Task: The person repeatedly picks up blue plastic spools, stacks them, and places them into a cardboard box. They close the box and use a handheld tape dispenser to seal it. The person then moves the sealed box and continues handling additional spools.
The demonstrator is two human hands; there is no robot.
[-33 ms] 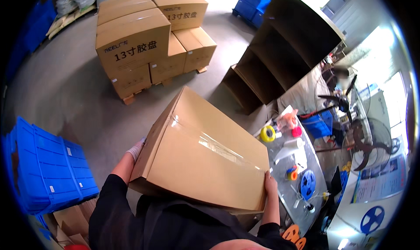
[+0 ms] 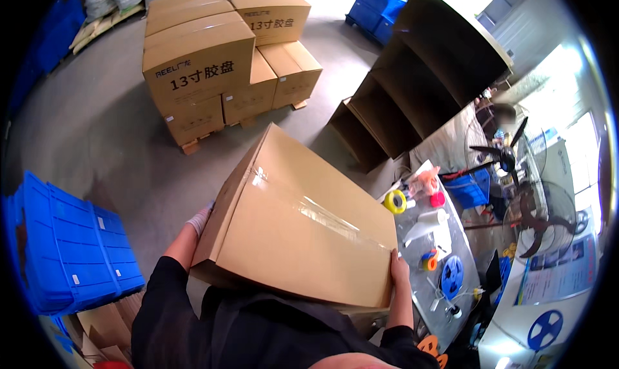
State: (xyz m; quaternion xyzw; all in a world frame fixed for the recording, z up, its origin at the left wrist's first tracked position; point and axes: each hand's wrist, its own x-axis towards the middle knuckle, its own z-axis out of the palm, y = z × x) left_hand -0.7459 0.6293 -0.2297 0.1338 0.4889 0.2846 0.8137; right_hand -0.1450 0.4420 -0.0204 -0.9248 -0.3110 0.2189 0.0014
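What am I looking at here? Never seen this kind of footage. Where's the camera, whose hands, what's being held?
There is no machine: a person wears a wide fisheye camera on the head, looking down, so straight edges bend near the rim. The dark sleeves at the bottom are that person's own arms. Both hands carry a large taped cardboard box: the left hand, in a pale glove, grips its left side, and the right hand grips its right edge. Ahead on the grey floor sits a pallet of stacked cartons. A blue crate is at the left. At the right, a work table holds a yellow tape roll and a blue reel.
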